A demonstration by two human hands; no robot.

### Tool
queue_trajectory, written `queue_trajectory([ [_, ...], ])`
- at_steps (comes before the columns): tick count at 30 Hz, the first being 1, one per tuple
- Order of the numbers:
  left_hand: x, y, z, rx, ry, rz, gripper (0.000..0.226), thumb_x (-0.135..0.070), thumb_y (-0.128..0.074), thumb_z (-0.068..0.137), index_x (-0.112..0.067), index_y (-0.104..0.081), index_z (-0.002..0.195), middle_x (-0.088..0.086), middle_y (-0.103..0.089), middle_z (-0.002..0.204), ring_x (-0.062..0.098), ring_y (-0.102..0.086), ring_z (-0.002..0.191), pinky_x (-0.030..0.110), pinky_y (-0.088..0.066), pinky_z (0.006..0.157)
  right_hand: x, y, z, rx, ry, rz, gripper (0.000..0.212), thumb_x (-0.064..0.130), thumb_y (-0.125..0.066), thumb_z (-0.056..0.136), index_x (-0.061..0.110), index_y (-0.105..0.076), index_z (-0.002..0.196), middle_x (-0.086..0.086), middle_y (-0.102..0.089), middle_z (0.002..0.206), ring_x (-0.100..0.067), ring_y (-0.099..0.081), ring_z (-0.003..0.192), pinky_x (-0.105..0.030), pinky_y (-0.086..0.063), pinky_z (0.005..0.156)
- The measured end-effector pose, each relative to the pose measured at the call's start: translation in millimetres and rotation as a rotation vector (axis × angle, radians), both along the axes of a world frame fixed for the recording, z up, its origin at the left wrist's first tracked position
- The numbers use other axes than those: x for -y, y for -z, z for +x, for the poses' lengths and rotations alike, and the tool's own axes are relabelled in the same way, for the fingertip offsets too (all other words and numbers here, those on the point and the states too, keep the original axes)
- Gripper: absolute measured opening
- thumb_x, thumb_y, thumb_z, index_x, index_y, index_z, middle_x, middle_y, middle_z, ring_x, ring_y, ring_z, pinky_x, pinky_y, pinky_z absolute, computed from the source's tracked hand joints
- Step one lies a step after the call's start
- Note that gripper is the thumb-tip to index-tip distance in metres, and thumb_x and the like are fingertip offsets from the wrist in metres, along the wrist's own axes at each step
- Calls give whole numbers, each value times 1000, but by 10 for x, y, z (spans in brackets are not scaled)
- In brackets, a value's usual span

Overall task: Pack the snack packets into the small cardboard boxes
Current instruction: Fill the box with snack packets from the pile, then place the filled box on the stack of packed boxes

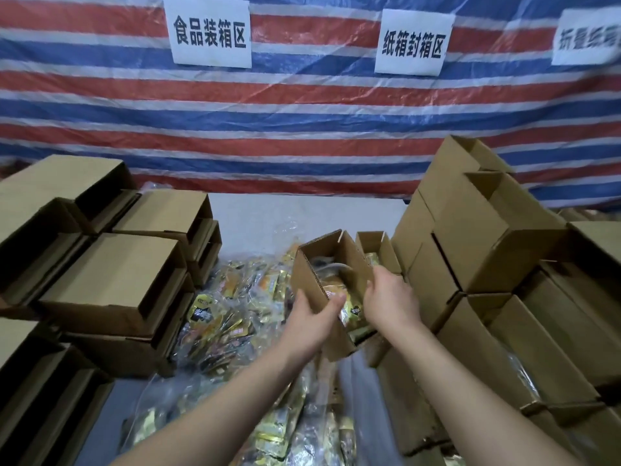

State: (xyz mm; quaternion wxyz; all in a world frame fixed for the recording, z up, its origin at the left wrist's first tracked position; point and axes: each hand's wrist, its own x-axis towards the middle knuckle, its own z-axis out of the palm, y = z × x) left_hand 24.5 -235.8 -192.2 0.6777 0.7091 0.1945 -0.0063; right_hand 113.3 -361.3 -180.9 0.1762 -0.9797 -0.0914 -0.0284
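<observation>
A striped tarpaulin (pixel 302 112) is hung behind the counter (pixel 268 213). A small cardboard box (pixel 322 284), packets (pixel 349 306) inside, is gripped between curled left-hand fingers (pixel 332 302) and right-hand fingers (pixel 373 285); loose snack packets (pixel 221 317) are heaped below.

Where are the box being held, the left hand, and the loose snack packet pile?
held box (pixel 311 274), head view, left side wall.
left hand (pixel 311 316), head view, back of hand.
snack packet pile (pixel 235 297), head view, middle of heap.
</observation>
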Motion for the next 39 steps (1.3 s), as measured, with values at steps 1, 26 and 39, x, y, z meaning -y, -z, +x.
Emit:
queue_trajectory([
  [1, 62, 11, 177, -15, -10, 4, 64, -52, -65, 89, -21, -38, 138, -3, -59, 130, 10, -59, 110, 29, -45, 96, -7, -27, 105, -6, 24, 0, 6, 19, -45, 99, 16, -50, 99, -13, -67, 109, -37, -63, 103, -33, -35, 69],
  [26, 399, 39, 3333, -296, 274, 133, 34, -14, -38, 100, 1, -49, 129, 16, -48, 102, 25, -47, 78, 35, -42, 69, 225, -105, 2679, -111, 259, -29, 24, 2, -53, 93, 4, -58, 116, -19, -62, 120, -37, -60, 110, -34, -48, 80],
  [39, 492, 229, 3472, -338, 254, 81, 37, -22, -27, 104, 1, -44, 128, 21, -56, 98, 28, -57, 77, 32, -38, 61, 266, 184, 2835, -113, 289, 31, 26, 1, -49, 93, 4, -57, 118, -19, -60, 121, -39, -58, 111, -40, -50, 85],
])
